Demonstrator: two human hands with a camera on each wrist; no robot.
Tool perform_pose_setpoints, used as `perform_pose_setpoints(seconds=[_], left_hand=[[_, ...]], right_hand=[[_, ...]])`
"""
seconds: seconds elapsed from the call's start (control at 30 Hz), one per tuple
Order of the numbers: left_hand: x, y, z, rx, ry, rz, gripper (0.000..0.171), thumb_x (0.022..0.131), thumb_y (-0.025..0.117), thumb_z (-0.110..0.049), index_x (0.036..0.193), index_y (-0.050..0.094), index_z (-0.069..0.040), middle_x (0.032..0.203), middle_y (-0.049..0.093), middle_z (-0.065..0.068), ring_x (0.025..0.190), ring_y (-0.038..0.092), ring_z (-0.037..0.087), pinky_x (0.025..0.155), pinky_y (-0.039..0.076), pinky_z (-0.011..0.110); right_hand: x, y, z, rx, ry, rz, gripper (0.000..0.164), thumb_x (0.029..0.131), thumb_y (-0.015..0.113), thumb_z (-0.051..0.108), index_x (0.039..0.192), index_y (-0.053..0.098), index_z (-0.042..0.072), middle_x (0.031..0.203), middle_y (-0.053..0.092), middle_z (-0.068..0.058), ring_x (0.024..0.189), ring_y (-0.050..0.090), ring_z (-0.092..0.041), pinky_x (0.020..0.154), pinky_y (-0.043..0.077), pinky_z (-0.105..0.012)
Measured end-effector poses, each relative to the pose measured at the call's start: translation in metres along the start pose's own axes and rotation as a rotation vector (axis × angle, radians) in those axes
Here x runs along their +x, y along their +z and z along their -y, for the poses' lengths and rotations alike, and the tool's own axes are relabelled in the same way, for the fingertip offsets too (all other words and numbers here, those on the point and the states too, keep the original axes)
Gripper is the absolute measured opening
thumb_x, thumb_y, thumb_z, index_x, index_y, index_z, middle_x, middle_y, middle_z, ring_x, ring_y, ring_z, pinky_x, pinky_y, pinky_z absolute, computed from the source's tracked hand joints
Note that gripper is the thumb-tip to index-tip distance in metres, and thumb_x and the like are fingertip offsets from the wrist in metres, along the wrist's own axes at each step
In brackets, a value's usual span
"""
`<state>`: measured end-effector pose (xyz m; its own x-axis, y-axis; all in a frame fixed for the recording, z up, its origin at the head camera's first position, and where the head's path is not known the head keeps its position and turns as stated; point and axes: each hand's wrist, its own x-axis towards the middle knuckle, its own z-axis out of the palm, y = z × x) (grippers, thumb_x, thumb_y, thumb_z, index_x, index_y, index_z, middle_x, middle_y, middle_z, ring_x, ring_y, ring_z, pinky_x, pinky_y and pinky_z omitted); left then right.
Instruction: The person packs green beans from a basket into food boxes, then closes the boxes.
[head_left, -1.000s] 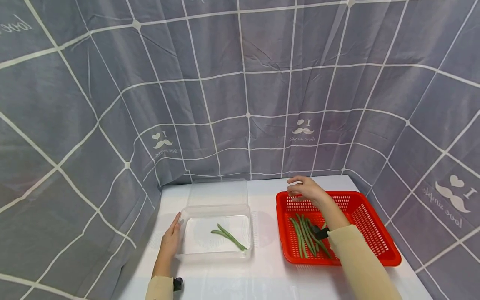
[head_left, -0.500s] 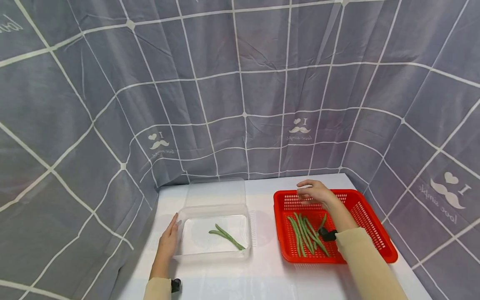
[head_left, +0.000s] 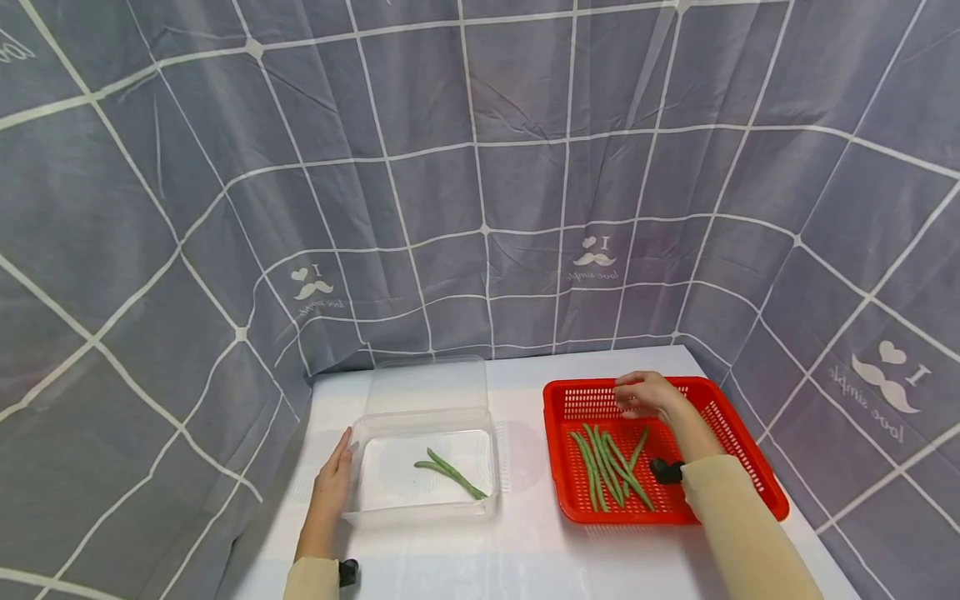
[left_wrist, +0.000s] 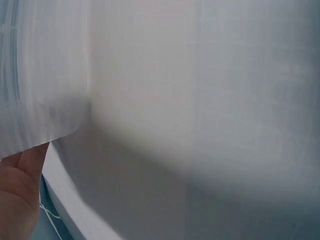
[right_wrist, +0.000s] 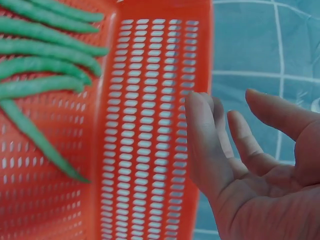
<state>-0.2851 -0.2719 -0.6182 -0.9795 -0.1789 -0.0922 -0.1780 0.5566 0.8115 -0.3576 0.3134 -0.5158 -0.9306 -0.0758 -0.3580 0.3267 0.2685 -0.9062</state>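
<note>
My left hand (head_left: 332,487) lies along the left side of a clear plastic container (head_left: 420,514), its fingers extended against the outer wall. A pair of green beans (head_left: 459,479) rests inside, toward the right. In the left wrist view, part of the hand (left_wrist: 17,195) shows below the container's translucent wall (left_wrist: 50,65). My right hand (head_left: 647,393) hovers over the back of a red perforated basket (head_left: 553,450), fingers loosely bent and holding nothing. Several green beans (head_left: 607,467) lie in the basket's left half. The right wrist view shows a gap between thumb and fingers (right_wrist: 202,135).
A clear lid (head_left: 427,383) lies flat behind the container. Both containers stand on a white tabletop (head_left: 517,550), with white table surface between them. Grey curtain with white grid lines (head_left: 420,200) encloses the back and both sides.
My right hand has moved right and slightly nearer over the basket, uncovering a bean at the right of the bunch. The left hand stays at the container. The head view has shifted slightly.
</note>
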Motion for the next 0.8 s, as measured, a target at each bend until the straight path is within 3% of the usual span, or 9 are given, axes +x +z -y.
perform_pose_setpoints(seconds=[0.37,0.67,0.8], left_hand=[[-0.001,-0.001,0.0,0.006,-0.005,0.006,0.054,0.118,0.027,-0.036,0.171,0.021,-0.027,0.173,0.024,0.023,0.159,0.023,0.053,0.13,0.02,0.07],[0.001,0.0,0.002,0.011,0.001,-0.006,0.054,0.118,0.028,-0.034,0.171,0.023,-0.025,0.173,0.027,0.023,0.158,0.025,0.053,0.129,0.021,0.07],[0.001,0.0,0.003,0.007,-0.007,-0.002,0.054,0.118,0.027,-0.035,0.171,0.021,-0.025,0.174,0.025,0.022,0.159,0.023,0.052,0.129,0.02,0.07]], right_hand=[[0.005,-0.013,-0.02,-0.043,0.07,-0.025,0.047,0.107,0.058,0.009,0.143,0.045,-0.018,0.103,0.072,-0.016,0.083,0.074,-0.015,0.076,0.069,-0.034],[0.011,-0.021,-0.04,-0.03,0.141,-0.022,0.049,0.105,0.055,0.006,0.144,0.043,-0.021,0.095,0.071,-0.012,0.076,0.073,-0.013,0.073,0.069,-0.032],[0.013,-0.024,-0.05,-0.039,0.165,-0.038,0.038,0.104,0.055,0.007,0.13,0.053,-0.021,0.088,0.071,-0.01,0.073,0.073,-0.012,0.072,0.069,-0.033]])
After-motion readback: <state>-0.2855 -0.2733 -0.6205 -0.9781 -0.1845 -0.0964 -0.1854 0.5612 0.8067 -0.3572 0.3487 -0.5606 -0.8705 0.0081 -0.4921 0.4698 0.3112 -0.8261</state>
